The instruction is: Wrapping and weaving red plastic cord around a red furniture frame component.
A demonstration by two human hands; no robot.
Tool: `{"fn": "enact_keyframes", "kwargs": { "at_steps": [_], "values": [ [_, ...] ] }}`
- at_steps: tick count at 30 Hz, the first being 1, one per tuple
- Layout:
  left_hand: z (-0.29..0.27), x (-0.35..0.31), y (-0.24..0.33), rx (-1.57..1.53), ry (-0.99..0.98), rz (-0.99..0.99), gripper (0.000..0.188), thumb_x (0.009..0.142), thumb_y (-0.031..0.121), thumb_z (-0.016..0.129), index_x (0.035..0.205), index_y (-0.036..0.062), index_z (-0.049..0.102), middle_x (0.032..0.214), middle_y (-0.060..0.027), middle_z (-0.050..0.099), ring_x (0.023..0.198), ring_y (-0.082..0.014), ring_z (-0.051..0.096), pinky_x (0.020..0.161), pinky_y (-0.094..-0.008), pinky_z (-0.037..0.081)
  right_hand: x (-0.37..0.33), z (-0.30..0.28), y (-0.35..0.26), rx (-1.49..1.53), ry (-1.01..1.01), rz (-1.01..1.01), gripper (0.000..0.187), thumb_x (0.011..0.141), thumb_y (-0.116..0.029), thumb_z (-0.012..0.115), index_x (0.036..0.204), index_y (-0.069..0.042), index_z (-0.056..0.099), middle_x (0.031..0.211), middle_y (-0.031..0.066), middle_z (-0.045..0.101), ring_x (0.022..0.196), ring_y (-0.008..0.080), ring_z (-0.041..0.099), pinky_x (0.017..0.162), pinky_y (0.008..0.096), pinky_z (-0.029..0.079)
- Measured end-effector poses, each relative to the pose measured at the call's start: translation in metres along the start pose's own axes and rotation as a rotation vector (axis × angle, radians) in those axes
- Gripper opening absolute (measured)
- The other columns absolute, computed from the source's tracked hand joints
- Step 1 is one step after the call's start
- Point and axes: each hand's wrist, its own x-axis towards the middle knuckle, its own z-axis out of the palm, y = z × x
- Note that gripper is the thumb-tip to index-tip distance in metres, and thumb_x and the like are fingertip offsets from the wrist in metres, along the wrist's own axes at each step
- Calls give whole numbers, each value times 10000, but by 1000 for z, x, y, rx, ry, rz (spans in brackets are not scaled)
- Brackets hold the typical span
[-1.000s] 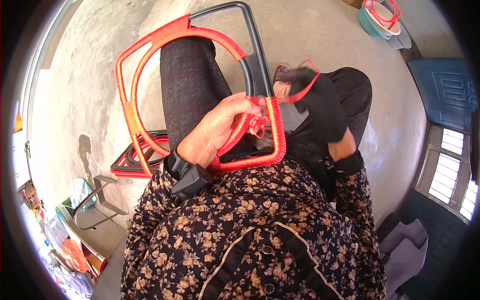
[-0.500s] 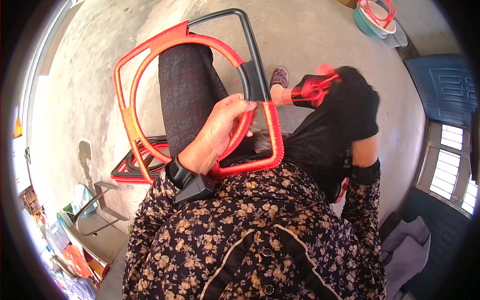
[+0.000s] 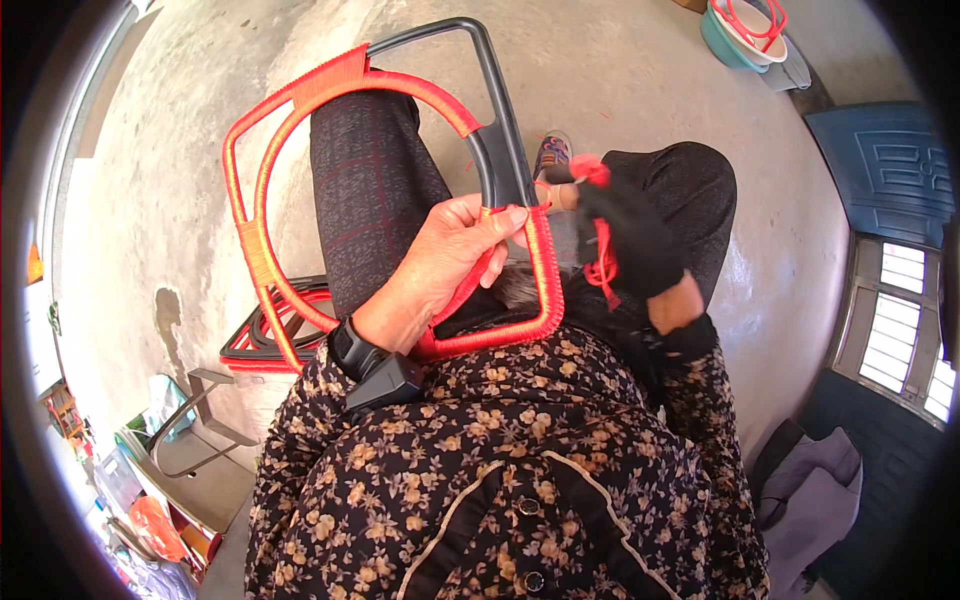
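Across my lap rests a black frame (image 3: 490,80), a rounded outer rim with a ring inside it. Red cord (image 3: 547,270) is wound tightly round much of it; the top right corner and part of the right side show bare black. My left hand (image 3: 455,245) pinches the right side where the winding ends, thumb on top. My right hand (image 3: 635,235), in a black glove with bare fingertips, is close on the right, smeared by motion. A loose bundle of red cord (image 3: 602,262) hangs at its fingers, and a strand seems to run toward the frame.
More red and black frames (image 3: 275,330) are stacked at my left. Basins (image 3: 735,45) with a red frame inside stand at the far right. A metal stand (image 3: 210,410) is at lower left, a grey cloth (image 3: 815,490) at lower right, near a blue door (image 3: 885,160).
My right hand has swung left and closer to the frame, bringing the red cord bundle with it. The left hand keeps its pinch; the frame has shifted very slightly left.
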Motion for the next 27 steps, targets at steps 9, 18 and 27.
{"fn": "enact_keyframes", "kwargs": {
  "at_steps": [9,18,27],
  "values": [
    [1,-3,1,8,35,-36,137,879,156,647,892,21,626,714,-21,616,405,-60,467,338,-197,345,37,-6,-43,1613,177,1082,162,943,-208,478,928,-62,546,959,89,605,884,272,594,773,325,473],
    [5,-5,3,-40,-45,-10,141,901,160,615,914,21,595,720,-46,630,385,-64,450,349,-203,361,21,14,-24,1390,3,807,248,971,-236,439,757,-111,443,605,-26,359,522,90,350,489,248,282],
    [-8,-9,-8,-186,160,98,165,957,186,518,942,26,552,864,-151,669,702,-206,682,617,-294,579,5,2,2,964,36,872,226,941,-245,482,893,-43,572,684,40,559,572,155,548,557,259,454]
  ]
}}
